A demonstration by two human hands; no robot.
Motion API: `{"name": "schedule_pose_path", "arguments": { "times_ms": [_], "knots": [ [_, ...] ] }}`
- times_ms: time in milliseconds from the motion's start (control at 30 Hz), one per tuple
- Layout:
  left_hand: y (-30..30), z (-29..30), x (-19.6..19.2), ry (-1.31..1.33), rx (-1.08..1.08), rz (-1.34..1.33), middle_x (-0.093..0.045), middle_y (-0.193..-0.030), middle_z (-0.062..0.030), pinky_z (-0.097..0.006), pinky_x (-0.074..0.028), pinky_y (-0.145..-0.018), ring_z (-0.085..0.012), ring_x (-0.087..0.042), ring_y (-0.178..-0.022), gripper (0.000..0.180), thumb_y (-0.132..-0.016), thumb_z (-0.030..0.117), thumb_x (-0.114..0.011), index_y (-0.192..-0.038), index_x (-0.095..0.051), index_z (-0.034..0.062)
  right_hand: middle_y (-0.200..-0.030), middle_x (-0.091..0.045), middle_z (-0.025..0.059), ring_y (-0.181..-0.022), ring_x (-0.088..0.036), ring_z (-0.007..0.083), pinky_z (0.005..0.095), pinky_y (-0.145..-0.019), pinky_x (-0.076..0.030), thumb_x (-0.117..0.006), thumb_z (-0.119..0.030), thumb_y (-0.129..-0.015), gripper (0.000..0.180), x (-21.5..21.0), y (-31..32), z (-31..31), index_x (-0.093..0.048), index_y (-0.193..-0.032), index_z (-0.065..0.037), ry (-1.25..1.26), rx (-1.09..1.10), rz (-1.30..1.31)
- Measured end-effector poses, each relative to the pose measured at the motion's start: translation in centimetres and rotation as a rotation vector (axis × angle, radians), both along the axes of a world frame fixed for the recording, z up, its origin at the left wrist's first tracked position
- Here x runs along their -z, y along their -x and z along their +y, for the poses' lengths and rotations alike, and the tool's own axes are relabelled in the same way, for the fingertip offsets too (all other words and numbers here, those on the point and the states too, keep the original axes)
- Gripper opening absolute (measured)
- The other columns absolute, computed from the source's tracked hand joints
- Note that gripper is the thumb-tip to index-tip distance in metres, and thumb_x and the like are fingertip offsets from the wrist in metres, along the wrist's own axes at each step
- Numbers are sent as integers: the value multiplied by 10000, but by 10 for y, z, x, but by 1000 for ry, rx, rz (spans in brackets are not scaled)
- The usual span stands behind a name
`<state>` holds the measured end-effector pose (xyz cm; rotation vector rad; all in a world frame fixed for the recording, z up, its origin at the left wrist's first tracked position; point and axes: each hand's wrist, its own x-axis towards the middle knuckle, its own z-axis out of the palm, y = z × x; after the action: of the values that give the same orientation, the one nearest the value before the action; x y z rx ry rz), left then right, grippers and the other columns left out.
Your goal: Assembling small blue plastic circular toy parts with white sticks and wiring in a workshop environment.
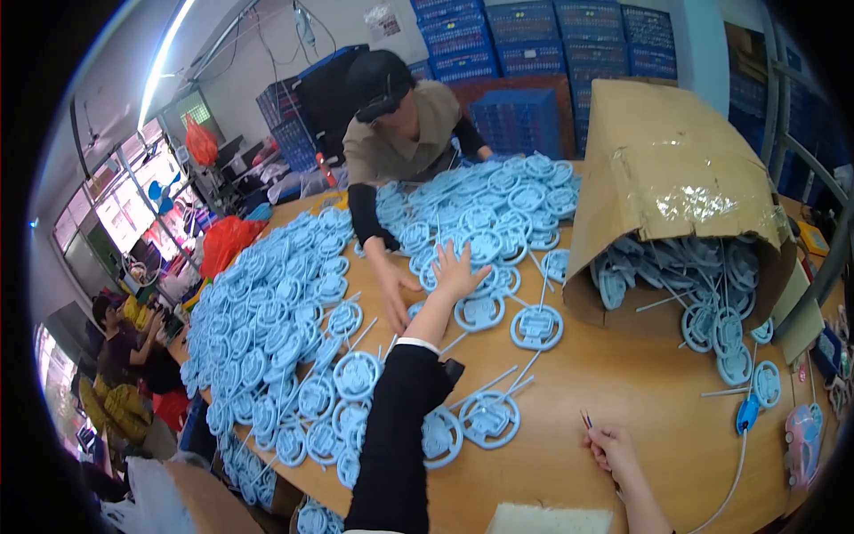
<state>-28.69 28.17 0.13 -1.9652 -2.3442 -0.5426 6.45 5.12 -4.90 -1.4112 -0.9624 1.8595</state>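
Over the near edge of a big pile of light-blue plastic steering-wheel-shaped parts [485, 245], my left hand [458, 274] reaches forward with its fingers spread. It rests on or just above the parts; which one I cannot tell. My right hand [612, 449] is closed low at the right, over the wooden table [569, 383]. From its fingers sticks the tip of a thin dark thing [585, 420], too small to name. Single steering-wheel parts [537, 327] with thin stems lie between my hands. A co-worker's hand [389, 283] is beside my left wrist, near the same pile.
A cardboard box [667, 169] on its side spills more parts at the right. Past it lie a small blue device [747, 414] with a white cable and a pink toy car [803, 445]. A co-worker [400, 133] leans in opposite. Another heap [267, 329] covers the left side.
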Motion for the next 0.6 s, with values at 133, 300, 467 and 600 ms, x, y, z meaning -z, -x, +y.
{"name": "schedule_pose_path", "arguments": {
  "times_ms": [133,300,467,600],
  "knots": [
    [-10,-114,-15,-30,189,-31,-170,-1324,-227,-574,-119,-946,-418,-83,-1235,668,-726,517,-524,-1209,-397,73,-454,-405,-9,-327,-316,51,200,-301,-197,-506,-151,-820,204,-5,4,0,-552,-676,-14,-52,-18,-30],
    [-72,-292,-6,164,88,95,-132,-1328,-241,-642,-128,-886,-454,-83,-1222,874,-590,558,-640,-1277,-307,133,-442,-385,-15,-305,-282,47,200,-283,-170,-490,-169,-827,235,2,2,4,-532,-655,-14,-75,-10,-56],
    [-96,-317,6,126,42,177,-129,-1326,-251,-717,-78,-805,-479,-74,-1212,889,-529,612,-641,-1271,-328,236,-457,-397,-8,-328,-304,57,209,-299,-190,-502,-145,-814,205,-1,2,3,-537,-663,-11,-110,-36,-26],
    [-111,-268,8,79,62,208,-242,-1282,-241,-700,-122,-814,-492,-147,-1176,789,-582,617,-596,-1244,-369,252,-461,-401,-5,-330,-307,58,209,-298,-191,-509,-150,-806,202,3,-3,2,-540,-665,-9,-116,-11,14]
  ]
}}
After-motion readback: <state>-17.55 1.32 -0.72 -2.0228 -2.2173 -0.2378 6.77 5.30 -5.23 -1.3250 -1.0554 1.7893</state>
